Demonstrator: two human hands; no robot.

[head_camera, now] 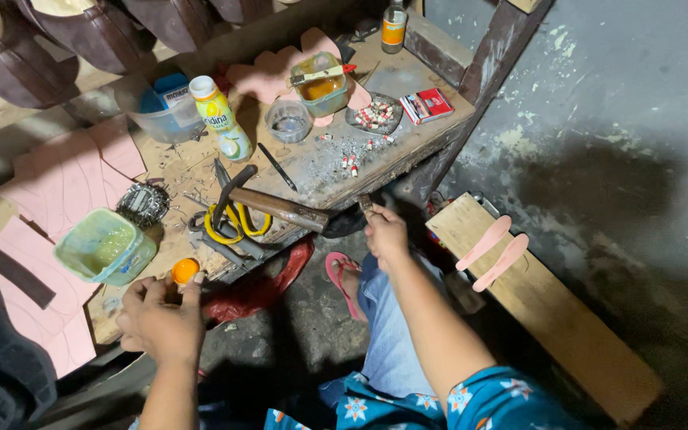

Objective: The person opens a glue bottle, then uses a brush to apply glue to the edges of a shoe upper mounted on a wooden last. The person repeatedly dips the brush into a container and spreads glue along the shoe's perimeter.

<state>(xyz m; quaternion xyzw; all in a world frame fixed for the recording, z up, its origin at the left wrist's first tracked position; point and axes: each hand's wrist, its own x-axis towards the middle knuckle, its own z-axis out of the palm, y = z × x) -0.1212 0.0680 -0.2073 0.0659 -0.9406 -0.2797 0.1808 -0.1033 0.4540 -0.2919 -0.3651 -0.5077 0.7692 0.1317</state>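
Down at the bench edge, the left hand point(159, 317) has its fingers clamped on a small orange-capped bottle point(185, 271), just below a pale green plastic tub point(105, 246). The right hand point(385, 231) pinches a small dark tool point(365, 203); beyond its fingertips sit a clear glass jar of amber liquid point(324, 85) and a red flat packet point(427, 105).

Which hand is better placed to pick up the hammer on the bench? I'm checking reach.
Probably the right hand: it is at the bench edge beside the hammer handle's end, while the left hand holds an orange cap.
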